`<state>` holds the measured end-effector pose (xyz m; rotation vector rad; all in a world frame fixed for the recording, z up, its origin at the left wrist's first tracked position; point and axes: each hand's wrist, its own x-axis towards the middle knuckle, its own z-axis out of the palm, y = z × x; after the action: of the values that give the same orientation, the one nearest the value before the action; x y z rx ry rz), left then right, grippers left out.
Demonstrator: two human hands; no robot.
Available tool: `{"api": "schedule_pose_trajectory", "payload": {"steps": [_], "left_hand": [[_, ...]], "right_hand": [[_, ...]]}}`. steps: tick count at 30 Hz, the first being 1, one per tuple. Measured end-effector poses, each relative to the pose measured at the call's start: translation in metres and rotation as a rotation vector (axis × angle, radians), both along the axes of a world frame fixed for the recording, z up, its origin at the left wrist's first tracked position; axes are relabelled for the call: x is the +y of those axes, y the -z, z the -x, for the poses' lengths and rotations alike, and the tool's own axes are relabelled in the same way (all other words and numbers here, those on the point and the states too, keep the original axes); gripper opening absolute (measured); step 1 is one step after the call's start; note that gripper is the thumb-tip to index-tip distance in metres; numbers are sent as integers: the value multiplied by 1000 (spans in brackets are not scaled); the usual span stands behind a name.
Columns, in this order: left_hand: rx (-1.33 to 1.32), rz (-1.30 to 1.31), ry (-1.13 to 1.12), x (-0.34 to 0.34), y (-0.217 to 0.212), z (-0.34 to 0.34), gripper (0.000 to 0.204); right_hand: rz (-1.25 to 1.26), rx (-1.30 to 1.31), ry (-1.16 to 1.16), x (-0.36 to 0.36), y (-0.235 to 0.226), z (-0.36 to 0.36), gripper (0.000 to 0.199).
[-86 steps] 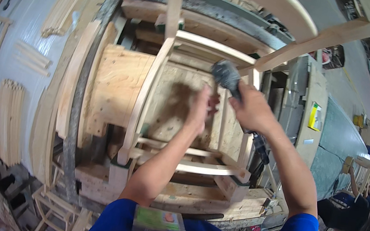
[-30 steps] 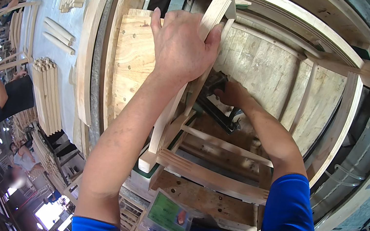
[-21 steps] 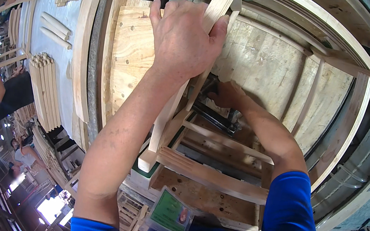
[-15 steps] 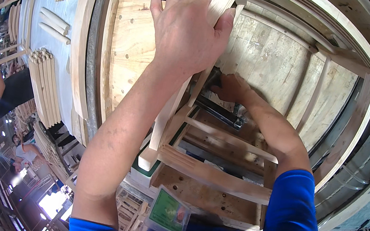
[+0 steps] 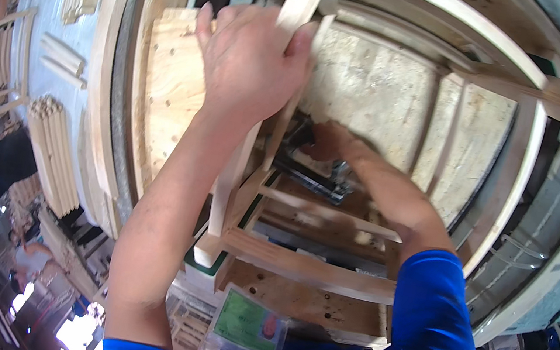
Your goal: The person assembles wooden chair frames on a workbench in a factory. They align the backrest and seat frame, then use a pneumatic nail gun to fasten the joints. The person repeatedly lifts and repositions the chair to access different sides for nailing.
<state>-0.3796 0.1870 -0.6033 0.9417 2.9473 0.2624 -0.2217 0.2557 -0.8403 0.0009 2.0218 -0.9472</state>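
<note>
Your left hand straddles the left side rail of the pale wooden frame, thumb on the inner side and fingers wrapped over the outer side, so it is grasping the wood. About three seconds ago that hand hung free above the middle of the frame with its fingers loose. Your right hand is closed on the dark tool, though shadow hides most of its fingertips. Back then you had the tool raised over the frame near the far crosspiece; now it lies low inside the frame, close against the inner side of the left side rail, and whether its nose touches the wood you cannot tell from here. The frame sits on the bench fixture, its left side just beside the plywood block. Against half a second ago both grips match, and the whole scene, including the bundle of sticks on the left, has slid leftward in your view. Your badge hangs in front of the near rail.
</note>
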Motion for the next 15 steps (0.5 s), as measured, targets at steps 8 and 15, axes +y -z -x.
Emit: {"api": "schedule_pose_trajectory", "payload": {"steps": [8,15], "left_hand": [[-24,-43,-21,-2,-5,-5,30],[-42,-12,-40,-2,-6,-7,31]], "right_hand": [[678,-591,1099,57,8,-69,71],[1622,-676,1996,131,3,-59,80]]}}
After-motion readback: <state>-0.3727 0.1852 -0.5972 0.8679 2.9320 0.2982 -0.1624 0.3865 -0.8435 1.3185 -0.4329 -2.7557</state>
